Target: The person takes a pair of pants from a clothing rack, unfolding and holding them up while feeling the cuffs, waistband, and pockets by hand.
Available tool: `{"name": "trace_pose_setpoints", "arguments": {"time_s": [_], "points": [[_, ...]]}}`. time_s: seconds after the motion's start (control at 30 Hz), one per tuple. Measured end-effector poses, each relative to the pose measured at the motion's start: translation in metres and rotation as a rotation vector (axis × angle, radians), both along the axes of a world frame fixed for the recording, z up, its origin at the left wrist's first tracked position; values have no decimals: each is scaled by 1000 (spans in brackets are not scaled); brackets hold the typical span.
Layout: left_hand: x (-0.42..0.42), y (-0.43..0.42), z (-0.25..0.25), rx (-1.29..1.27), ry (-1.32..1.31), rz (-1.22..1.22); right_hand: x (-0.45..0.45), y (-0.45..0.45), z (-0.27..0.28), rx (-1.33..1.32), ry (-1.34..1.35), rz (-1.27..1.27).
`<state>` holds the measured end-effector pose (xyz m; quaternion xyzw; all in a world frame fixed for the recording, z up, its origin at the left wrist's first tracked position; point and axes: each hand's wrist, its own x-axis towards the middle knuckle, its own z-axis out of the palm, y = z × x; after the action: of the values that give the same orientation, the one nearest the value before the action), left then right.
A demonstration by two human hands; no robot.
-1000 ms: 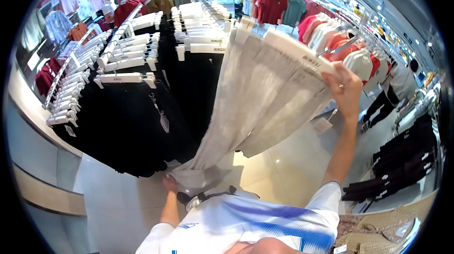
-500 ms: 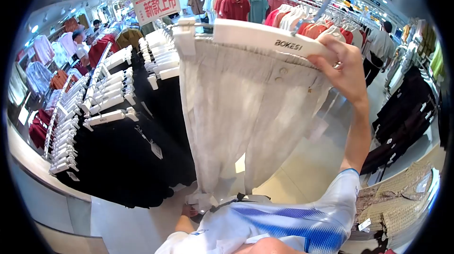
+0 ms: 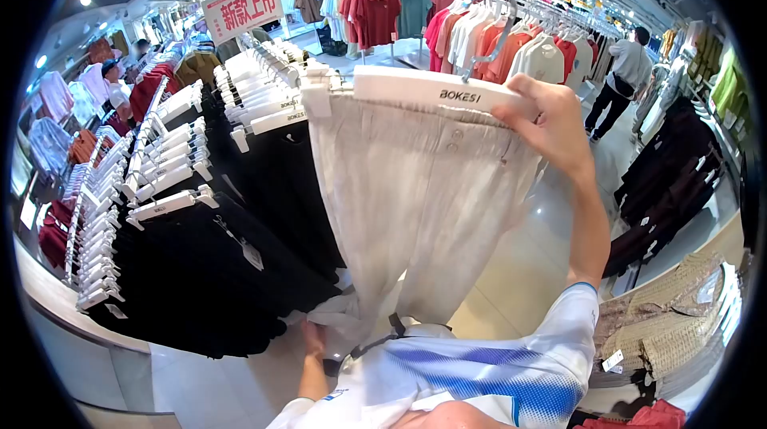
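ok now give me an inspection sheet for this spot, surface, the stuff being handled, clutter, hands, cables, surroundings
Surface: glossy tiled floor; the handled garment is held up above it
Job's things: pale trousers hanging from a white hanger marked BOKESI
Clutter: black trousers on racked hangers at picture left; beige knitwear at lower right
Hands: right hand grips one end of the hanger; left hand at a trouser leg's lower end, exact grip unclear
Cables: nothing seen
Surroundings: red-lettered sign, racks of coloured shirts behind, a person standing in the aisle
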<state>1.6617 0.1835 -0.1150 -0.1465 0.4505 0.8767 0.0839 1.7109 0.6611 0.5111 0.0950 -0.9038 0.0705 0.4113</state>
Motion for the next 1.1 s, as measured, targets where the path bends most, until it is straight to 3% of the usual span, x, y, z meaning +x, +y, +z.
{"name": "trace_pose_setpoints", "arguments": {"time_s": [0.03, 0.17, 0.23, 0.27, 0.33, 0.57, 0.73, 0.83, 0.9, 0.93, 0.97, 1.03, 1.07, 1.1], "points": [[0, -5, -1, 97, 130, 19, 0, 4, 0, -25, 9, -21], [-2, -30, -6, 223, 147, 38, 2, 18, 7, -83, 2, -109], [-4, -61, -50, -1103, 639, 1, -1, 30, 8, -88, 2, -147], [-7, -66, -47, -1100, 641, -1, -2, 36, 9, -82, 23, -174], [-11, -76, -40, -205, 58, -197, -1, 43, 12, -83, 44, -228], [22, -111, -53, -608, -347, -165, 1, 68, 10, -118, 63, -353], [34, -106, -52, -591, -577, -160, 6, 77, 11, -125, 21, -354], [31, -108, -50, -390, -638, -282, 5, 75, 13, -135, 40, -356], [12, -126, -42, 19, -718, -615, 3, 79, 14, -138, 52, -369], [6, -133, -42, 452, -769, -926, 0, 83, 14, -150, 61, -366], [8, -129, -37, 450, -773, -930, 0, 85, 14, -162, 73, -364], [6, -107, -27, 34, -613, -816, 3, 78, 15, -202, 67, -338], [7, -85, -8, 36, -610, -823, 4, 73, 14, -148, 89, -309], [10, -57, 25, -169, -466, -908, 4, 67, 12, -95, 108, -276]]}}
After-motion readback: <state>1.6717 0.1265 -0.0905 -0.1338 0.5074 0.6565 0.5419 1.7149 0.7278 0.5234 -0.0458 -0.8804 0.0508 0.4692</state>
